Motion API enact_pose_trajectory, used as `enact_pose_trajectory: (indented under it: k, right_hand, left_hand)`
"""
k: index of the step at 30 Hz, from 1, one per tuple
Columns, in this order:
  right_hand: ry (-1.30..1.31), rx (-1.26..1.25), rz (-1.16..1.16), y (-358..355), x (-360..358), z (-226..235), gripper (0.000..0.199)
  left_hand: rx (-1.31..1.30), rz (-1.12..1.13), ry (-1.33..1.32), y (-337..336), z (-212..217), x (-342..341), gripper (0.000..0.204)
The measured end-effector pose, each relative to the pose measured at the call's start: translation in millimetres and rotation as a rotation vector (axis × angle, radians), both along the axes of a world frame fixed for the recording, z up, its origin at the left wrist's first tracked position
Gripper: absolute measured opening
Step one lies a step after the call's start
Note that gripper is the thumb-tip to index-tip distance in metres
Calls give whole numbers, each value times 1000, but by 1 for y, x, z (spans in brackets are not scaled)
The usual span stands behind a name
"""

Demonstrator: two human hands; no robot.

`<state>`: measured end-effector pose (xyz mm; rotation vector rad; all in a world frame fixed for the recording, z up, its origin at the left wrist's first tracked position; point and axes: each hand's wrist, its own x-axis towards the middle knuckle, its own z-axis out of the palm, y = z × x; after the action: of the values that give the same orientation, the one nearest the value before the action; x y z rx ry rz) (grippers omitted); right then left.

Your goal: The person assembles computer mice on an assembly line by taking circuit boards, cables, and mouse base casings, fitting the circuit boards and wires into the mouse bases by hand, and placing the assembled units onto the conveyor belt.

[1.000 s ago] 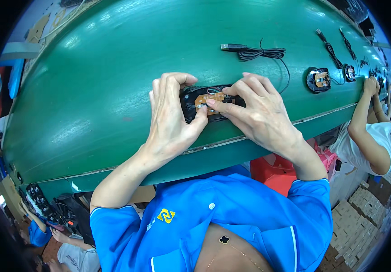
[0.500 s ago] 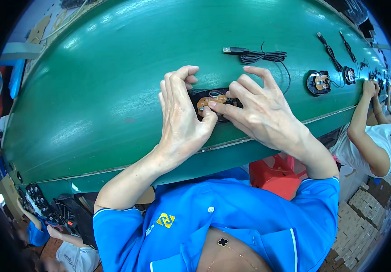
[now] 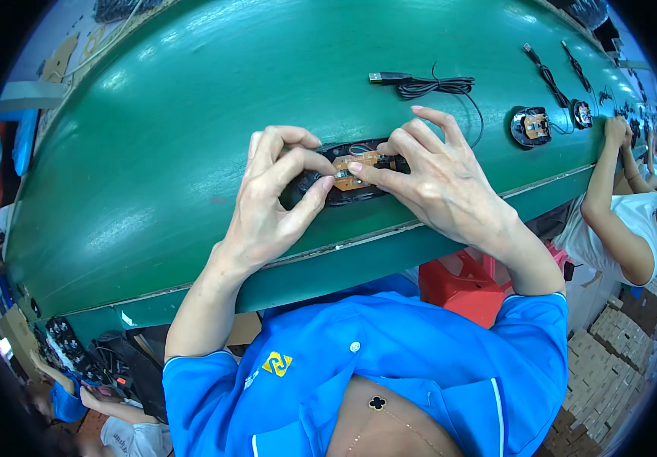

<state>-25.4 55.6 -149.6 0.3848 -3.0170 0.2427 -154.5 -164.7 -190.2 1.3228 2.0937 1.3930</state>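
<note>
A black computer-mouse base (image 3: 343, 194) with an orange circuit board (image 3: 360, 165) inside lies near the front edge of the green conveyor belt (image 3: 153, 152). My left hand (image 3: 271, 202) grips the base's left end, thumb and forefinger curled around it. My right hand (image 3: 435, 179) rests on its right side, forefinger and thumb pressing on the circuit board. The mouse's black cable (image 3: 431, 86) with a plug lies coiled just beyond my right hand.
Further open mouse bases (image 3: 530, 126) with cables lie along the belt to the right. Another person's arms (image 3: 618, 206) reach onto the belt at far right. A red stool (image 3: 458, 282) stands below the belt. Trays of black parts (image 3: 77, 354) sit lower left.
My left fingers have lifted and curled into a pinch at the base's left end. My right hand has stayed pressing on the board.
</note>
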Motion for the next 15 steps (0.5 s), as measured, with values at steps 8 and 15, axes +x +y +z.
enact_pose_trajectory:
  k: [8,15]
  right_hand:
    - [-9,-88,-27,2,9,-2,46]
    - [18,-75,-17,6,12,-9,51]
  left_hand:
    - [-16,-83,220,-4,-6,2,14]
    - [-67,-115,411,-1,-5,4,22]
